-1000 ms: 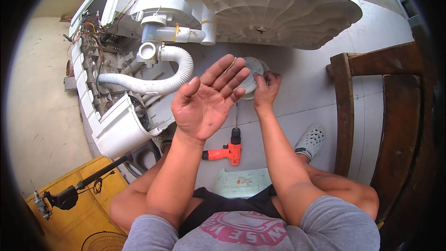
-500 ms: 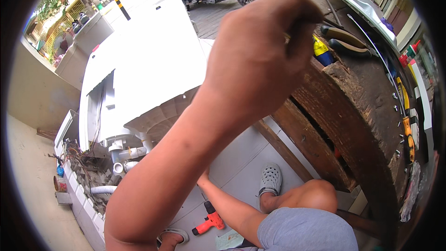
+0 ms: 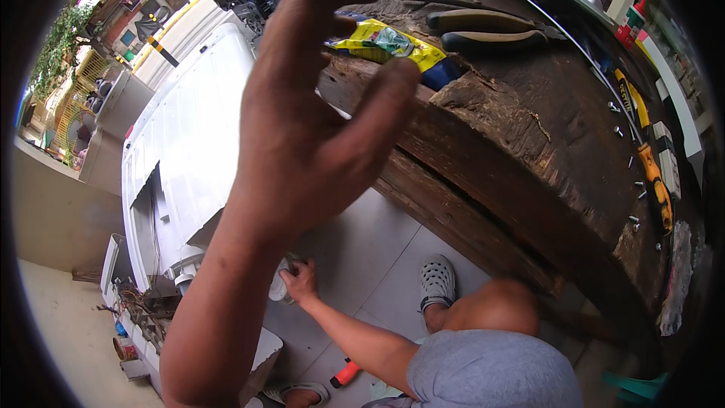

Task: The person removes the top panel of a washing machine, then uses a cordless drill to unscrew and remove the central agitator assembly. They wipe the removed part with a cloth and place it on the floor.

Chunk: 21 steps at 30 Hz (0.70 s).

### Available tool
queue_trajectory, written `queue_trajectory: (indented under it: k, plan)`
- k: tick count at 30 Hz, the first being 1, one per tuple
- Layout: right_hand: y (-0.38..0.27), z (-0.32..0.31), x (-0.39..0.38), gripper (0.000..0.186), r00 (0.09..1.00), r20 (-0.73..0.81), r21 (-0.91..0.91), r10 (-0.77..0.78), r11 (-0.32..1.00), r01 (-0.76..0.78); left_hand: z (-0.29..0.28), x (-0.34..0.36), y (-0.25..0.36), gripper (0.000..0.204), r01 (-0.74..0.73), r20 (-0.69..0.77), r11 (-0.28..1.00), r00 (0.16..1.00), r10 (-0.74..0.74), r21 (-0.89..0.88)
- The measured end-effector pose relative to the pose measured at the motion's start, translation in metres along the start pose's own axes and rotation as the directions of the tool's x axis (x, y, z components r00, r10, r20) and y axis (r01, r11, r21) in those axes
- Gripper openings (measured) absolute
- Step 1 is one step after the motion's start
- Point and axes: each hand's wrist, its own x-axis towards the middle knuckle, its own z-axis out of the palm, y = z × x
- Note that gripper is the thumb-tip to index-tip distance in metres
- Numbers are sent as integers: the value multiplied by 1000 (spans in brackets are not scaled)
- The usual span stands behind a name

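My left hand is raised close to the camera, its fingers curved and its thumb held apart, with nothing seen in it. Just beyond its fingertips lies a crumpled yellow and blue packet on a rough wooden workbench. Dark-handled pliers rest beside the packet. Lower down, my right hand is closed around a white, round plastic piece, partly covered by the fingers and the left forearm. To the left, a large white appliance lies with its underside and wiring partly exposed.
Along the bench's right side are a long screwdriver, an orange-handled screwdriver, a yellow cutter and several screws. A red power drill lies on the tiled floor, partly hidden. A wired panel leans at lower left.
My left hand has moved left, away from the bench tools, and its fingers have spread. My right hand has come further left, onto the white piece. The view has shifted toward the bench.
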Motion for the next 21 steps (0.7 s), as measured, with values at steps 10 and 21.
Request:
queue_trajectory:
  k: [10, 21]
  plan:
    - [25, -28, 16, 48, 996, 82, -144, 27, 989, -15, -105, -397, -49, 25, 963, -283, 260, 230, -931, -72]
    - [78, -73, 27, 34, 1000, 19, -230, 24, 973, -19, -33, -637, -132, 44, 941, -369, -297, -222, -903, 160]
